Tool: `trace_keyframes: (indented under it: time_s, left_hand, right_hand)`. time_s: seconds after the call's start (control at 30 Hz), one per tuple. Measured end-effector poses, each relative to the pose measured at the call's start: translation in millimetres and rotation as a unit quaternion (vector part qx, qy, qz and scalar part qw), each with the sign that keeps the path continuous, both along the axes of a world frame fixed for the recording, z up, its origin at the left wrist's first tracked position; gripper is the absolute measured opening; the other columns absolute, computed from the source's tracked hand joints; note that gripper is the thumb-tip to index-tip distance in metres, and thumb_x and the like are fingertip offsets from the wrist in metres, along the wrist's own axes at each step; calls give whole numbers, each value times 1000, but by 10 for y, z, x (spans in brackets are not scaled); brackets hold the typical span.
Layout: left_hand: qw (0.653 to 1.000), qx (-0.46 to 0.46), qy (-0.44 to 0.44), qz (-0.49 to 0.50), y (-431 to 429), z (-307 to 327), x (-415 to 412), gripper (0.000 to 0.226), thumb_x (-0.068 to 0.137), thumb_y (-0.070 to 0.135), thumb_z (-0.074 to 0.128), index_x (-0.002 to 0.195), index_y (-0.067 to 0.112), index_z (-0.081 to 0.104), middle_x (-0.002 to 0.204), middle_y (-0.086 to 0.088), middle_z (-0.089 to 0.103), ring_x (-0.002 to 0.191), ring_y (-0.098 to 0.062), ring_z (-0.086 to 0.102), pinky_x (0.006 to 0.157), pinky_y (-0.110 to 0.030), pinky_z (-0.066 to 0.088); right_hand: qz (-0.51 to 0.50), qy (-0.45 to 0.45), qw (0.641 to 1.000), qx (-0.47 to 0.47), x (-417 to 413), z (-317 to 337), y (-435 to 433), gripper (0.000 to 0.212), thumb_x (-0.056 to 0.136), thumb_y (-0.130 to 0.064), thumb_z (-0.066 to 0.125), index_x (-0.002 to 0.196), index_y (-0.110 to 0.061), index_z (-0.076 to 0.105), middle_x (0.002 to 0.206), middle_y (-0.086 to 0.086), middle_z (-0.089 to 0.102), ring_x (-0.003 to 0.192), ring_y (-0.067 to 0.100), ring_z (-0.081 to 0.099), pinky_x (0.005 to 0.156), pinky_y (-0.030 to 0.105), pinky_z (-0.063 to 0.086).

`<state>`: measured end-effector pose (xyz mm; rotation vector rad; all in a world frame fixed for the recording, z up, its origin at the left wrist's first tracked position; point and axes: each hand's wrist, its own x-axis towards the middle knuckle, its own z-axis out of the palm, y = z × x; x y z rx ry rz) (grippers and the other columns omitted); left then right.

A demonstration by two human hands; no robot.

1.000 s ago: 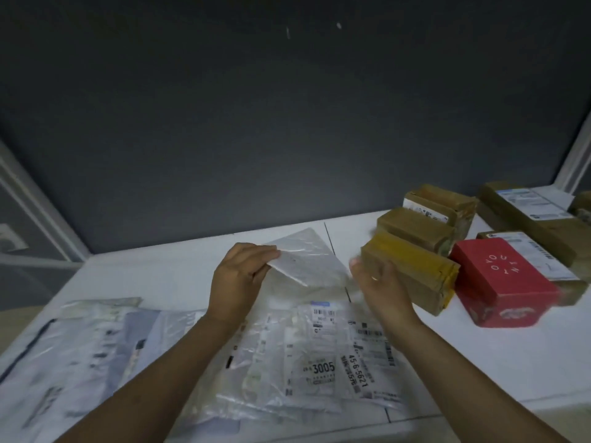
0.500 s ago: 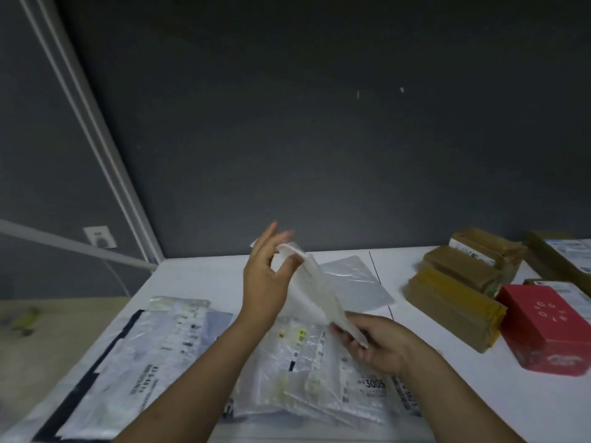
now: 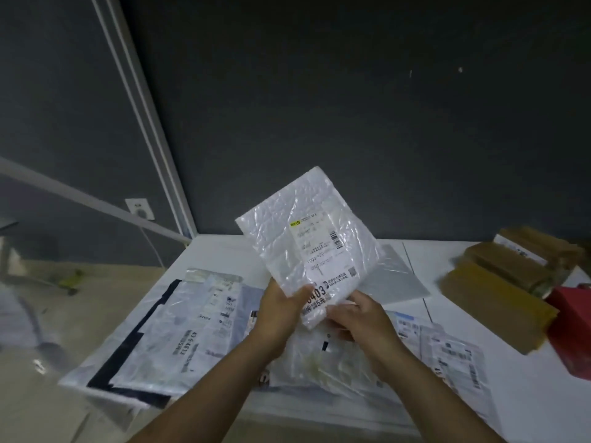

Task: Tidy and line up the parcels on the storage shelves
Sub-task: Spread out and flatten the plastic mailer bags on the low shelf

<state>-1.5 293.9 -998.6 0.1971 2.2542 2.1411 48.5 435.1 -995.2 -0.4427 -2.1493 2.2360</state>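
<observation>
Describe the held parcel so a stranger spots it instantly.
Against the dark wall, above the white shelf, the left hand and right hand hold one parcel. It is the white bubble mailer, the only one off the shelf; others lie flat.

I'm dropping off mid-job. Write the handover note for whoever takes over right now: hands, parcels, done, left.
Left hand: grips the lower left edge of the white bubble mailer.
Right hand: grips its lower right corner; mailer held upright above the white shelf, label towards the camera.
On the shelf: large clear bag with dark contents at left; loose pile of clear labelled mailers under the hands; grey flat bag behind; brown taped boxes and red box at right.
Done: boxes look grouped side by side.
Left: place the held mailer, square up the pile.
</observation>
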Motion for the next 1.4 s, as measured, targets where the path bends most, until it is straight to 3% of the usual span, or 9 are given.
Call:
trace_keyframes:
  time_s: [0.23, 0.63, 0.8, 0.87, 1.0, 1.1, 1.2, 1.33, 1.4]
  left_hand:
    - [977, -144, 21, 158, -897, 128, -201, 24, 86, 16, 68, 108, 19, 58, 101, -1, 67, 86, -16, 64, 67, -26, 48]
    - [908, -252, 85, 324, -2353, -14, -327, 32, 91, 17, 59, 123, 20, 63, 105, 1, 69, 93, -18, 63, 76, -24, 39]
    - [913, -188, 57, 357, -2428, -177, -325, 31, 91, 16, 62, 121, 15, 54, 90, 4, 61, 65, 3, 51, 50, -5, 34]
    - [914, -174, 63, 362, -2458, -234, -338, 30, 91, 16, 62, 120, 16, 55, 90, 3, 62, 66, 2, 53, 51, -4, 34]
    - [910, -148, 75, 381, -2543, -307, -376, 30, 92, 18, 60, 120, 20, 54, 94, 0, 66, 77, -16, 61, 58, -15, 39]
    - [903, -130, 76, 403, -2612, -352, -400, 29, 91, 18, 59, 119, 22, 55, 96, 1, 65, 80, -16, 61, 61, -23, 42]
    - [895, -119, 72, 423, -2633, -408, -412, 29, 90, 18, 59, 118, 23, 55, 101, -3, 66, 87, -22, 62, 72, -30, 45]
    - [885, -124, 60, 446, -2615, -433, -413, 30, 90, 16, 59, 119, 18, 57, 104, -6, 66, 90, -25, 61, 75, -30, 43]
    - [901, -143, 42, 407, -2563, -441, -411, 29, 89, 14, 61, 118, 15, 59, 105, -6, 66, 89, -22, 59, 75, -27, 39]
  right_hand:
    - [98, 41, 938, 331, -79, -294, -339, 35, 87, -32, 68, 121, -22, 63, 113, -9, 65, 97, 2, 58, 78, 12, 44]
    - [239, 89, 773, 581, -267, -591, -1693, 97, 78, -82, 38, 154, -29, 9, 163, 5, 2, 149, 28, 1, 119, 44, 10]
    - [257, 33, 718, 646, -366, -807, -1946, 105, 74, -87, 28, 152, -30, -13, 160, 15, -8, 144, 46, -1, 115, 57, 12]
    - [233, 41, 721, 651, -372, -907, -1999, 99, 83, -72, 44, 154, -24, -4, 157, 24, 12, 139, 51, 20, 109, 58, 27]
    - [214, 80, 711, 664, -416, -1020, -1951, 85, 62, -54, 65, 128, -4, 46, 108, 25, 67, 77, 40, 70, 46, 38, 55]
    - [198, 101, 711, 667, -404, -1022, -1869, 75, 65, -42, 84, 124, -1, 59, 105, 21, 70, 66, 30, 70, 43, 33, 52]
    - [120, 96, 779, 607, -405, -859, -1714, 59, 96, -31, 55, 147, -8, 34, 107, 13, 69, 82, 25, 69, 67, 31, 53]
    - [35, 114, 816, 566, -419, -819, -1610, 53, 75, -10, 79, 122, 4, 58, 47, 1, 50, 35, 4, 27, 37, 15, 22]
    - [16, 97, 829, 551, -423, -799, -1584, 44, 78, -7, 76, 118, 5, 61, 47, 7, 53, 33, 15, 39, 39, 19, 26]
